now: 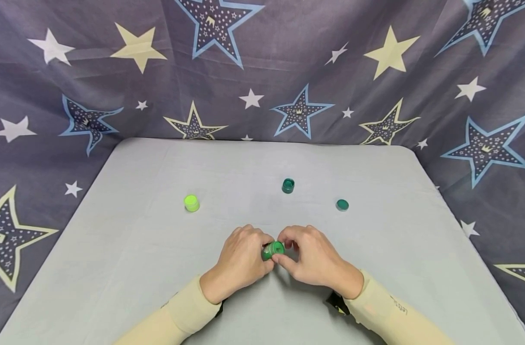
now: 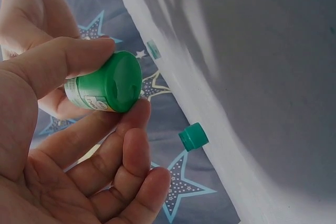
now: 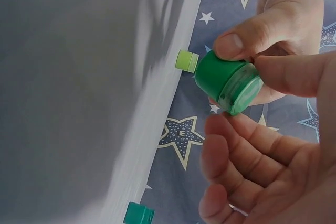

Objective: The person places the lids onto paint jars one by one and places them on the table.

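A small green paint jar [image 1: 268, 252] is held tilted just above the near middle of the table. My left hand [image 1: 242, 253] grips its body between thumb and fingers; the solid green base [image 2: 128, 80] and part of a label show in the left wrist view. At the other end, my right hand [image 1: 314, 256] pinches the jar's clear-rimmed lid [image 3: 245, 94] between thumb and fingertips. The right hand's other fingers [image 3: 215, 156] are loosely curled below. Whether the lid is loose cannot be seen.
Beyond the hands stands an uncovered dark green jar [image 1: 288, 186]. A dark green lid [image 1: 342, 205] lies to its right. Farther left is a light green jar [image 1: 191, 203]. The grey-white table [image 1: 137, 268] ends at a star-patterned cloth [image 1: 262, 72].
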Tool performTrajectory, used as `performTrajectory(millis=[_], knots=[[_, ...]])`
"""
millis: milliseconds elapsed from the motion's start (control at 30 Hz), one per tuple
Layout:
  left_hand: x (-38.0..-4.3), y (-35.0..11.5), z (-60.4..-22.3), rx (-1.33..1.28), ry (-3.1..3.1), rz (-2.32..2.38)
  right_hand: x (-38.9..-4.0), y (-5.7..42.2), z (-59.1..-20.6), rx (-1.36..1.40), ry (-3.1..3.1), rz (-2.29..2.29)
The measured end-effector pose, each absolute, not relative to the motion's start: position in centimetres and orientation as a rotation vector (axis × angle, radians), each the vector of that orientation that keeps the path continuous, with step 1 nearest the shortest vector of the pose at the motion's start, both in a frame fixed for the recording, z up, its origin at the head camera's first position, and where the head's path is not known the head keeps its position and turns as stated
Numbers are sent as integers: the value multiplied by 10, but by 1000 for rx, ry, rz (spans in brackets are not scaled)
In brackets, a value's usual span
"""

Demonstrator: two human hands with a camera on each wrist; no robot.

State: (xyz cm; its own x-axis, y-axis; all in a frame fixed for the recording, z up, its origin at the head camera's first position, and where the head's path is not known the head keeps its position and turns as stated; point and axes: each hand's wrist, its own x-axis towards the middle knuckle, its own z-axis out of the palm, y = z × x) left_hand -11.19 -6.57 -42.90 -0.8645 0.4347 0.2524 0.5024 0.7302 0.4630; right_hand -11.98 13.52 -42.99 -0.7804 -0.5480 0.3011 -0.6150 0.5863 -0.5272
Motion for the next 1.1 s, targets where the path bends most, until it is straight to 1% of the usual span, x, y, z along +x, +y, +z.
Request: performTrajectory(millis=[867, 1100], knots=[[-111, -64, -430, -784, -2772, -758, -121, 134, -432, 897, -2709, 969], [-111, -65, -430, -779, -2785, -766, -121, 135, -431, 910, -2684, 960]])
